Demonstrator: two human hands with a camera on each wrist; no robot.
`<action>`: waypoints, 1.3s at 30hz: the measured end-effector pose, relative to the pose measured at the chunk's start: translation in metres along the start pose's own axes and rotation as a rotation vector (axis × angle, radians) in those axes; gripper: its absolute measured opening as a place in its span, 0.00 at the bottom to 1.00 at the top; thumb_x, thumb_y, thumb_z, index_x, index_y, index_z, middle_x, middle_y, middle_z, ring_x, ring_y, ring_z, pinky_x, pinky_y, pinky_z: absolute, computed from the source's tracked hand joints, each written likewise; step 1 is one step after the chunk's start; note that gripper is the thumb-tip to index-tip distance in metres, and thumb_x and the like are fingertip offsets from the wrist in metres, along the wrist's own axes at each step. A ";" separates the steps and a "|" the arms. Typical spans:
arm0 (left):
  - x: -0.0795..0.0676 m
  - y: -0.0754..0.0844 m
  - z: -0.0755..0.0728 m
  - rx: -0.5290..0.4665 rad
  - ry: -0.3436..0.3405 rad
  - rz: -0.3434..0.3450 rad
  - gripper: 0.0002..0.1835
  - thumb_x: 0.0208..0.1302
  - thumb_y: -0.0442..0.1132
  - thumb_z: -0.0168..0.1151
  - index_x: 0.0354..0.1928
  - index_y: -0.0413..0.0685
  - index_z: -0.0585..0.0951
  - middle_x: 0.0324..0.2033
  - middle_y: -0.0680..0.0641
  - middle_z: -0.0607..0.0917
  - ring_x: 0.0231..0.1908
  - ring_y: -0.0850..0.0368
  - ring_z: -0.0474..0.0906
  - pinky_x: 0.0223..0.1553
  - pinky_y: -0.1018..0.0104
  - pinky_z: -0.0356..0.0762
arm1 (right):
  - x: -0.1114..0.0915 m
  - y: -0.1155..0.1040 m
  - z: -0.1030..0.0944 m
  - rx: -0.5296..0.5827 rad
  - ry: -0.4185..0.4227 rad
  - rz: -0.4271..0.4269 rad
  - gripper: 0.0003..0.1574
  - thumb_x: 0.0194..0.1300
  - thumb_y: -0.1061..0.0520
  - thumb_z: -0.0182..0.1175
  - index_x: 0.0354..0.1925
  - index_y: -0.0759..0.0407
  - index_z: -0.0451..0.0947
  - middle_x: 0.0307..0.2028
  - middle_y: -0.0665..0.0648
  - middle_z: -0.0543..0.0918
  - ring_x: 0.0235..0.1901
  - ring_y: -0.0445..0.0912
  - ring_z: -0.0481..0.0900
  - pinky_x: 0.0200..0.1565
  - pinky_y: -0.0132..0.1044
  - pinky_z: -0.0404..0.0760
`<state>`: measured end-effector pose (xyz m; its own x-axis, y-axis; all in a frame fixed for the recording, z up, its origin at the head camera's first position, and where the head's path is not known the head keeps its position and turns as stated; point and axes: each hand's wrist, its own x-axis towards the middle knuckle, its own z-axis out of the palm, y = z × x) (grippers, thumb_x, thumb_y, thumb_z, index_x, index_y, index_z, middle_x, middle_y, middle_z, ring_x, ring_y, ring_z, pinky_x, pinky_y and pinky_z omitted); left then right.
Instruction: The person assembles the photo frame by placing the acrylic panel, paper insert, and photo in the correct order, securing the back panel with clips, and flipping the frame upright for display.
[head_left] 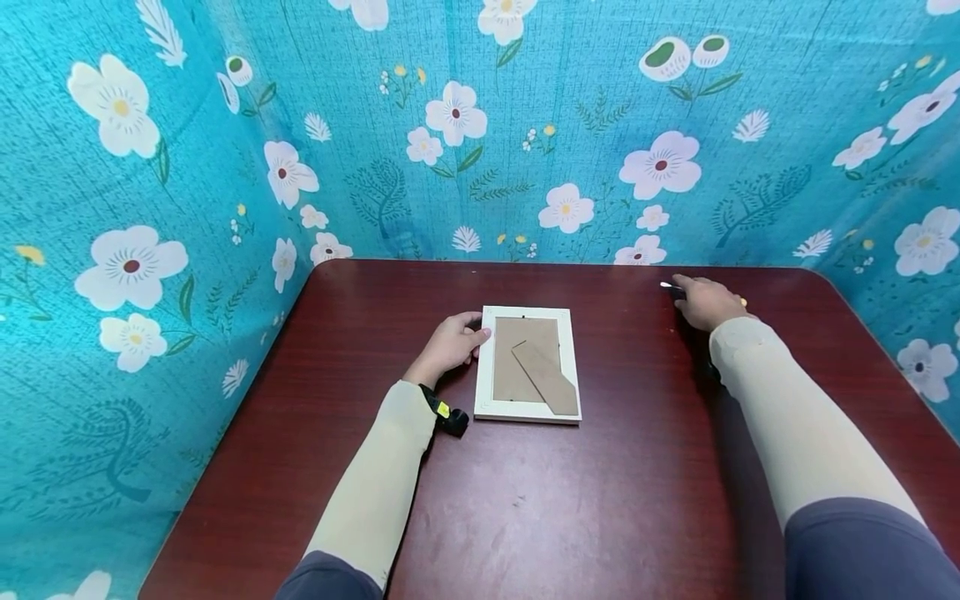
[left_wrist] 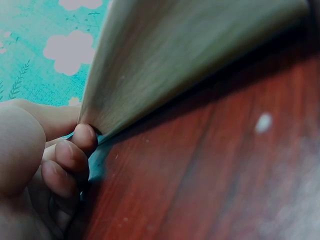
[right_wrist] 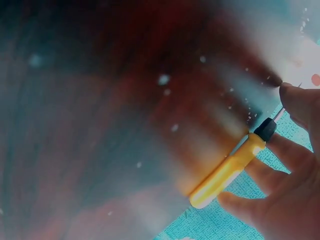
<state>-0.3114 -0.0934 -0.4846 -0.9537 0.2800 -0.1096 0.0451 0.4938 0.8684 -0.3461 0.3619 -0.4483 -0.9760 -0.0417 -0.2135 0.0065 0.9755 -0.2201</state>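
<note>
A white picture frame (head_left: pixel 527 408) lies back side up on the table, its brown backing with the stand leg (head_left: pixel 555 389) facing up. At its left edge my left hand (head_left: pixel 447 346) pinches the border, thumb on top and the other fingers curled by the side. The left wrist view shows the frame's side (left_wrist: pixel 150 65) close up against those fingers. Far to the right, my right hand (head_left: pixel 708 304) is low over a screwdriver with a yellow handle (right_wrist: pixel 227 172) and black collar (right_wrist: pixel 265 129). Spread, fairly straight fingers (right_wrist: pixel 287 150) touch the handle; the metal shaft runs past the foremost finger.
The dark red-brown table (head_left: pixel 517 508) has a glossy top and rounded far corners. Behind it and on both sides hangs a blue flowered cloth (head_left: pixel 517 167). A black wrist strap with a camera (head_left: pixel 450 418) sits on the left wrist, beside the frame's near corner.
</note>
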 end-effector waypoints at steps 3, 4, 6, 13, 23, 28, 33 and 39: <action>-0.001 0.001 0.001 0.008 0.001 0.001 0.28 0.71 0.46 0.59 0.68 0.42 0.68 0.18 0.46 0.79 0.14 0.56 0.70 0.20 0.62 0.73 | 0.000 0.002 0.001 0.008 0.014 0.010 0.38 0.73 0.57 0.52 0.74 0.64 0.50 0.65 0.78 0.59 0.62 0.73 0.55 0.55 0.76 0.54; -0.001 0.001 0.001 0.011 0.003 0.002 0.28 0.71 0.46 0.58 0.68 0.42 0.68 0.18 0.46 0.79 0.14 0.56 0.70 0.20 0.62 0.73 | 0.000 0.002 0.001 0.012 0.019 0.012 0.37 0.73 0.56 0.52 0.73 0.64 0.51 0.64 0.78 0.60 0.62 0.73 0.56 0.55 0.75 0.55; -0.001 0.002 0.001 0.016 0.006 0.001 0.28 0.71 0.46 0.58 0.68 0.42 0.68 0.18 0.46 0.78 0.14 0.56 0.70 0.20 0.63 0.72 | -0.001 0.004 0.002 0.021 0.030 0.014 0.36 0.73 0.56 0.52 0.73 0.64 0.53 0.63 0.78 0.61 0.61 0.72 0.58 0.54 0.74 0.58; 0.000 0.001 0.002 0.018 -0.002 -0.006 0.28 0.71 0.46 0.58 0.69 0.43 0.68 0.18 0.46 0.79 0.14 0.56 0.70 0.20 0.63 0.72 | -0.006 0.007 0.003 0.003 0.119 -0.028 0.29 0.70 0.62 0.55 0.66 0.67 0.64 0.57 0.76 0.70 0.55 0.69 0.68 0.52 0.68 0.66; 0.000 0.002 0.001 0.034 0.009 -0.006 0.28 0.72 0.46 0.58 0.69 0.44 0.68 0.19 0.46 0.79 0.14 0.56 0.71 0.22 0.62 0.73 | -0.005 0.010 0.004 0.040 0.184 -0.055 0.22 0.68 0.64 0.56 0.60 0.67 0.72 0.51 0.72 0.77 0.47 0.66 0.74 0.46 0.63 0.72; 0.001 0.002 0.001 0.036 0.004 -0.011 0.28 0.72 0.46 0.58 0.68 0.44 0.68 0.19 0.46 0.79 0.14 0.56 0.71 0.21 0.62 0.73 | -0.007 0.007 0.004 0.065 0.166 -0.044 0.22 0.71 0.63 0.53 0.61 0.66 0.71 0.52 0.73 0.76 0.45 0.65 0.73 0.46 0.62 0.72; 0.001 0.002 0.001 0.028 0.002 -0.014 0.28 0.72 0.46 0.58 0.69 0.44 0.67 0.19 0.46 0.80 0.14 0.56 0.71 0.21 0.62 0.73 | -0.008 0.003 0.004 0.058 0.180 -0.065 0.22 0.72 0.63 0.52 0.62 0.65 0.71 0.52 0.73 0.75 0.47 0.65 0.72 0.49 0.64 0.71; 0.001 0.003 0.001 0.032 0.010 -0.015 0.28 0.71 0.46 0.58 0.69 0.44 0.67 0.19 0.46 0.80 0.14 0.56 0.71 0.21 0.63 0.73 | -0.011 -0.003 0.001 0.045 0.189 -0.094 0.23 0.72 0.63 0.50 0.64 0.64 0.70 0.50 0.72 0.75 0.49 0.66 0.71 0.50 0.65 0.70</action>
<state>-0.3119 -0.0914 -0.4827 -0.9572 0.2641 -0.1181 0.0397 0.5243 0.8506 -0.3355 0.3593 -0.4469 -0.9962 -0.0867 -0.0082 -0.0811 0.9584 -0.2735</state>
